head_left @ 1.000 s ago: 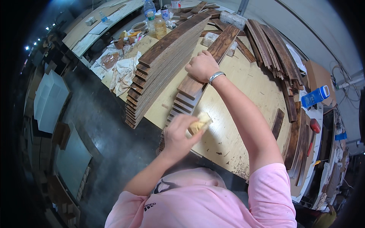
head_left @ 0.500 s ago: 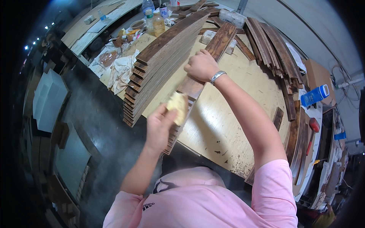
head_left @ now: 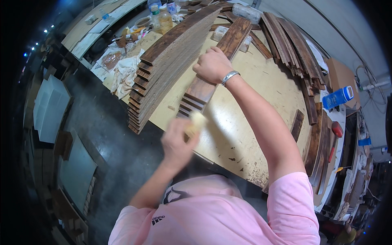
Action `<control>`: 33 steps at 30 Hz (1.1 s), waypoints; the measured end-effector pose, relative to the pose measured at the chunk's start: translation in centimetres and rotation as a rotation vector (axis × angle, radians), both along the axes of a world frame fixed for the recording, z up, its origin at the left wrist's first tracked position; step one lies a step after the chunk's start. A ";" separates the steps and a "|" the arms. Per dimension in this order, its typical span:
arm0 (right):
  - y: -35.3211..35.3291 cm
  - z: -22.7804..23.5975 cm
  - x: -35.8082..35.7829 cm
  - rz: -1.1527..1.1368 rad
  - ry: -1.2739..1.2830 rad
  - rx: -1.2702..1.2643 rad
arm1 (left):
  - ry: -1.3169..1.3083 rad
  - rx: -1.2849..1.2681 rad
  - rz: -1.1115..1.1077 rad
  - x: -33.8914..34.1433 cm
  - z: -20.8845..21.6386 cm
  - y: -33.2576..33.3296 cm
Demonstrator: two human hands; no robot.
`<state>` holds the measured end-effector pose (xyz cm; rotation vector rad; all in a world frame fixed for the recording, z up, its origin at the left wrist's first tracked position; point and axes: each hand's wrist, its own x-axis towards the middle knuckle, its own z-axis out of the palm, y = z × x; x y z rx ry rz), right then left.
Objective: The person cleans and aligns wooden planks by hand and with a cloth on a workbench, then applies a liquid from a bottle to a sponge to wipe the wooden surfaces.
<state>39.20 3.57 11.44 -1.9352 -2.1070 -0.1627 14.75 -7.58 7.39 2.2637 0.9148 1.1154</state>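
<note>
My left hand (head_left: 176,141), blurred by motion, is closed around a pale yellow pad (head_left: 197,121), perhaps a sponge or folded cloth. It is at the near end of a stack of dark brown wooden planks (head_left: 199,90), whose stepped ends show there. Farther up, my right hand (head_left: 213,66), with a silver bracelet at the wrist, is wrapped over the same stack from above. To the left stands a taller stack of long, curving planks (head_left: 165,45) with staggered near ends.
Both stacks rest on a pale yellow worktable (head_left: 241,126). More planks (head_left: 292,45) lie at the far right, near a blue bottle (head_left: 338,98) and a red-headed mallet (head_left: 337,130). A stained white cloth (head_left: 124,75) and bottles (head_left: 165,20) are at the left.
My left hand has moved right and the pad has slid toward the stack's near end, uncovering more stepped plank ends. My right hand keeps its hold on the stack.
</note>
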 end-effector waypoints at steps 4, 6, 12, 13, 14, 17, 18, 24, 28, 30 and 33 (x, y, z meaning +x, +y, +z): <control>-0.4 0.6 -0.1 -0.034 -0.003 -0.073 | -0.070 -0.019 -0.102 -0.4 0.3 -1.5; -0.3 1.7 -0.6 -0.022 -0.065 -0.214 | -0.133 -0.019 0.070 -0.6 1.6 1.2; -0.3 1.5 -0.5 -0.064 0.011 -0.186 | -0.003 0.015 -0.052 -1.0 -0.8 -1.7; -0.3 1.6 -0.4 -0.055 -0.003 -0.192 | -0.015 0.015 -0.048 -1.0 -0.8 -1.7; -0.3 1.8 -0.4 -0.046 -0.017 -0.198 | -0.026 0.014 -0.044 -1.1 -0.5 -1.5; -0.2 0.1 0.5 -0.011 -0.090 -0.081 | -0.106 0.056 0.104 -0.7 1.2 1.5; -0.1 0.3 0.3 0.009 -0.118 -0.010 | -0.116 0.072 0.164 -0.5 2.0 2.6; -0.3 1.6 -0.6 -0.056 0.008 -0.189 | -0.036 0.075 0.008 -1.8 -0.2 -0.3; -0.3 1.2 -0.1 -0.022 -0.060 -0.172 | -0.022 0.130 0.081 -1.5 1.2 2.7; -0.3 1.5 -0.1 -0.026 -0.060 -0.204 | 0.021 0.137 0.176 -2.2 0.4 5.3; 0.0 1.1 -0.1 -0.012 -0.086 -0.210 | -0.005 0.138 0.226 -2.8 0.9 5.3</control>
